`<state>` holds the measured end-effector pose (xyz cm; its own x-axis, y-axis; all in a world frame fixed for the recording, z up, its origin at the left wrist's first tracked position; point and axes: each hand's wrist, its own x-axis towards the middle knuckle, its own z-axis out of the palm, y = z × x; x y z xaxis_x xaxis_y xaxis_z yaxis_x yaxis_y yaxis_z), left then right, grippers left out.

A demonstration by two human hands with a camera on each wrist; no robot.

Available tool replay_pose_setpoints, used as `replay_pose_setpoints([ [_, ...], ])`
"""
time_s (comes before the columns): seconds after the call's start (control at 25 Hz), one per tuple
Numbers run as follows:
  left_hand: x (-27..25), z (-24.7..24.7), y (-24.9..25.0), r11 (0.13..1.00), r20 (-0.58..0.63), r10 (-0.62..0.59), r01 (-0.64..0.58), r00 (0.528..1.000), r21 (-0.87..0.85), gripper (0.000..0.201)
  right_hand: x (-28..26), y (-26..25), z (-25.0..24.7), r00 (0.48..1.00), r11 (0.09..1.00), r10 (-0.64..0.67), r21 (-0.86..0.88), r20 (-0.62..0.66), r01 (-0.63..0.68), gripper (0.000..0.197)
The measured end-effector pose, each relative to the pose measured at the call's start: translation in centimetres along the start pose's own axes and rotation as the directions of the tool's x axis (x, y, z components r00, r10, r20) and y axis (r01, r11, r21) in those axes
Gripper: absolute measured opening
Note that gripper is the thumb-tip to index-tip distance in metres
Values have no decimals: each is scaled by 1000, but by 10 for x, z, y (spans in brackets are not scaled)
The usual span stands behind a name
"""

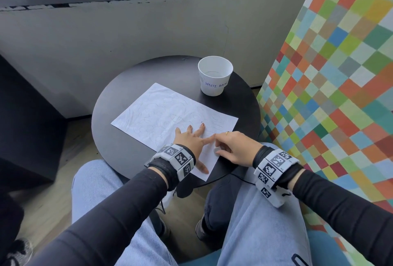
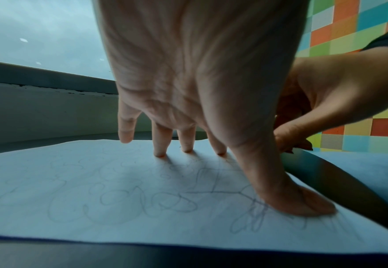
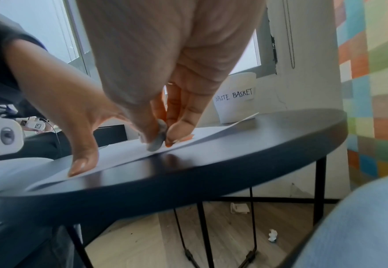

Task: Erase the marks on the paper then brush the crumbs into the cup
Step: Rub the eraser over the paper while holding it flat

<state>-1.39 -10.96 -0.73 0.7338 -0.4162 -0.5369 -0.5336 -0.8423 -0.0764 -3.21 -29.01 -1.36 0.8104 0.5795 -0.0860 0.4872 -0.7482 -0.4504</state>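
On a round dark bench (image 1: 119,104) beneath a window, seen from the head camera, a sheet of paper (image 1: 161,112) covered in faint pencil scribbles lies across the middle, one corner reaching the near edge. The left hand (image 1: 191,138) rests flat on the sheet, fingers spread. The right hand (image 1: 234,148) pinches a small pale eraser (image 1: 217,150) against the paper's near right edge. A white cup (image 1: 214,78) lettered "WASTE BASKET" stands upright at the far right edge of the bench, just beyond the paper's far edge.

From the left wrist, the left hand (image 2: 200,81) arches over the paper (image 2: 73,190), fingertips (image 2: 159,152) and thumb pressed down on the pencil marks; the right hand (image 2: 326,99) works just beside it at the paper's edge.

From the right wrist, the right hand (image 3: 165,72) holds the grey-smudged eraser (image 3: 158,136) between thumb and fingers, its lower end touching the paper (image 3: 124,150). The left hand (image 3: 73,108) shows its thumb pressing the sheet near the bench (image 3: 211,172) edge. The cup (image 3: 236,98) stands behind.
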Motion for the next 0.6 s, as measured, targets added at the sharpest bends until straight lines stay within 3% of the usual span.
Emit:
replay_pose_setpoints([
  [0.2, 0, 1, 0, 1000, -13, -1, 1, 1000, -2, 117, -8, -7, 12, 994, 996, -86, 8, -64, 87, 12],
  [0.36, 0, 2, 0, 1000, -23, -6, 5, 1000, -5, 118, -7, 0, 11, 990, 998, 1, 68, -140, 8, 10],
  [0.52, 0, 2, 1, 1000, -21, -10, 10, 1000, -6, 119, -9, -5, 17, 995, 996, -38, 73, -92, 45, 12],
  [0.6, 1, 1, 0, 1000, -12, -10, 10, 1000, 4, 119, -7, -3, 16, 989, 997, 10, 78, -151, 2, 11],
])
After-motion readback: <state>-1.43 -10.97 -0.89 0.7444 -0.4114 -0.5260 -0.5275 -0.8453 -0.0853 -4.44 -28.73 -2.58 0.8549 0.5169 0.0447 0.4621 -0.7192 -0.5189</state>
